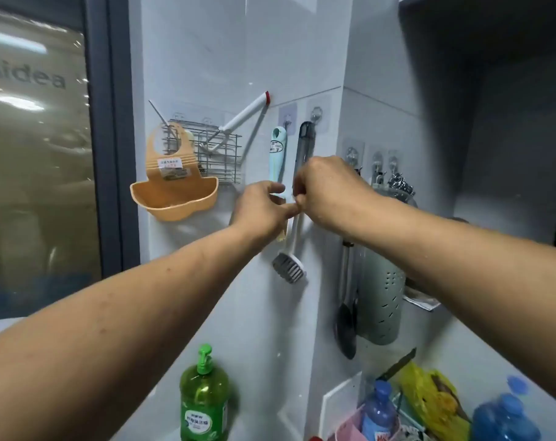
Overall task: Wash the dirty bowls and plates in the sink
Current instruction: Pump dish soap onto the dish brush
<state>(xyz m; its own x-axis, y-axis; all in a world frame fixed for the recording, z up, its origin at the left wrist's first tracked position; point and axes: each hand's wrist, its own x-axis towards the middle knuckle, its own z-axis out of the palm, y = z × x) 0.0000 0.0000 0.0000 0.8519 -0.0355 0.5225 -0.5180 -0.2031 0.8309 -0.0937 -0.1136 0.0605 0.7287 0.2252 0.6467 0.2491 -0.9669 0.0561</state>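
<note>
Currently both hands are raised at the tiled wall (206, 58). The right hand (329, 190) has its fingers curled about the dark handle of the hanging dish brush (289, 265), whose head hangs just below both hands. The left hand (264, 206) pinches at the same spot, touching the right. An orange bib (171, 183) hangs left of the hands; green detergent bottle (203, 399) stands well below. Bowls, plates and sink are out of view.

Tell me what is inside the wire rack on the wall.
The wire rack holds a white-handled tool leaning out. The orange bib hanging in front covers its left part.
</note>
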